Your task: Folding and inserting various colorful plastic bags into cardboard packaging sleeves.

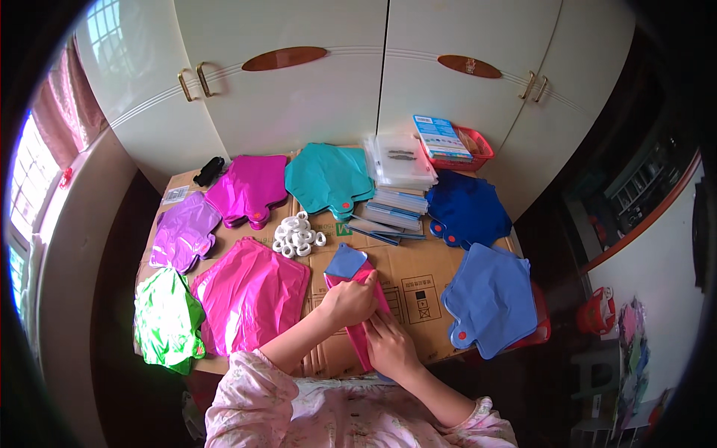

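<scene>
On cardboard (414,261), left hand (349,302), fingers curled closed, grips pink strip (358,345) — presumably steadying it. Right hand (390,345): fingers fairly straight, hold unclear.

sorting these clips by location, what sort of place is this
Probably a room in a home: tall, glossy cream cabinet doors with brass-coloured handles line the far side, a pink fabric curtain hangs by the window, and flattened brown cardboard covers the work surface.

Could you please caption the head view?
Left hand and right hand on narrow, glossy pink strip over brown cardboard.
</scene>
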Demonstrator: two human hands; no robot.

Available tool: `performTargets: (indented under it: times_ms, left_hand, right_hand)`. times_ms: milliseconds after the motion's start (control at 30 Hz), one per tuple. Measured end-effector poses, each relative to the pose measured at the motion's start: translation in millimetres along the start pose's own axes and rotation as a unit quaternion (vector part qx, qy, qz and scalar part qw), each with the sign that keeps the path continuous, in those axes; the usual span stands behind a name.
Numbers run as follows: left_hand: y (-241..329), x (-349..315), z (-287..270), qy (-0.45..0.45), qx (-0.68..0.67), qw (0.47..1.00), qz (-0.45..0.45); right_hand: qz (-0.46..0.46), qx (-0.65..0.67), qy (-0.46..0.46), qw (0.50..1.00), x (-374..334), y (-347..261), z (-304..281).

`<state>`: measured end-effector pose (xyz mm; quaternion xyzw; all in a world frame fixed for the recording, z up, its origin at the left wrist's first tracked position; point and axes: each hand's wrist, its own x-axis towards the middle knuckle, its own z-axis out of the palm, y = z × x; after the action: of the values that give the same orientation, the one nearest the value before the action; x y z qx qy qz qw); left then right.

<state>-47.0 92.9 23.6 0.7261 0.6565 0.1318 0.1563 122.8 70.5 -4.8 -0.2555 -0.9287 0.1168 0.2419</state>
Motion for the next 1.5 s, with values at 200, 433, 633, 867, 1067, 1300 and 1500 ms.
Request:
performTargets:
  times_ms: [200,433,633,867,1067,1300,1500]
  left_hand:
    - [-6.8,15.5,0.4,-0.043,-0.007,0.996,-0.081]
    - [-28.2,8.5,-5.6,0.086,-0.056,0.989,-0.102]
    - [-46.7,3.2,-13.0,0.02,-0.078,0.989,-0.124]
    - [-40.5,0.2,-8.9,0.085,-0.052,0.991,-0.092]
    - [-3.6,-19.0,6.3,0.041,-0.035,0.982,0.179]
    - [-3.4,-15.5,5.6,0.04,0.003,0.993,0.112]
    - [-13.3,1.3,9.8,0.036,-0.016,0.999,0.03]
  right_hand:
    - [-0.004,-0.002,-0.001,1.0,1.3,-0.1,-0.4]
    - [-0.002,-0.012,0.01,1.0,-2.2,1.1,4.5]
    - [0.001,-0.011,0.007,1.0,-1.0,0.0,1.8]
    - [-0.006,-0.008,0.012,1.0,-1.3,0.6,2.6]
    - [0.01,0.022,-0.019,1.0,-2.3,1.8,1.3]
    - [-0.013,0.013,0.007,1.0,-1.4,1.8,1.8]
    - [-0.007,0.016,0.006,1.0,2.5,-0.3,-2.2]
